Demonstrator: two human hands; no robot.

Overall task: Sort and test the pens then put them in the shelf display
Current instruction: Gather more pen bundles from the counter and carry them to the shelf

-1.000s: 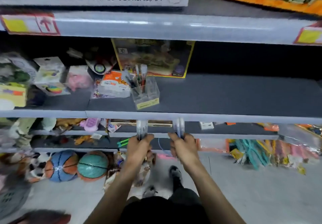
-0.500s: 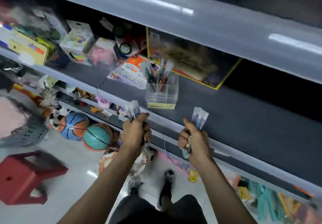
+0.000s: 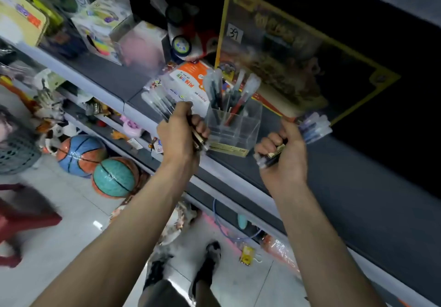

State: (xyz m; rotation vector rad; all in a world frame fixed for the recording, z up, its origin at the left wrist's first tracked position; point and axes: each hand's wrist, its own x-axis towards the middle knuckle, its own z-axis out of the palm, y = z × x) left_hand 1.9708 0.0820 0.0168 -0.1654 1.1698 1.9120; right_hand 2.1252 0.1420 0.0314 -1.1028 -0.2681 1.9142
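My left hand (image 3: 180,132) grips a bundle of clear-capped pens (image 3: 158,104), caps pointing up and left. My right hand (image 3: 285,150) grips a second bundle of pens (image 3: 313,127), caps pointing up and right. Between the two hands a clear plastic pen holder (image 3: 235,130) stands near the front edge of the dark shelf (image 3: 346,187). Several pens (image 3: 229,94) stand upright in the holder, some red, some dark. Both hands are level with the holder, one on each side, not touching it.
A yellow-framed toy box (image 3: 298,51) leans behind the holder. An orange-and-white packet (image 3: 188,80), boxed toys (image 3: 102,20) and a round toy (image 3: 182,44) crowd the shelf's left. Basketballs (image 3: 95,161) lie on the floor below, with a red stool (image 3: 21,220) and grey basket (image 3: 16,149) at left.
Both hands have risen from below the shelf edge to the holder's level, each still gripping its pens. The camera has tilted and moved closer to the shelf.
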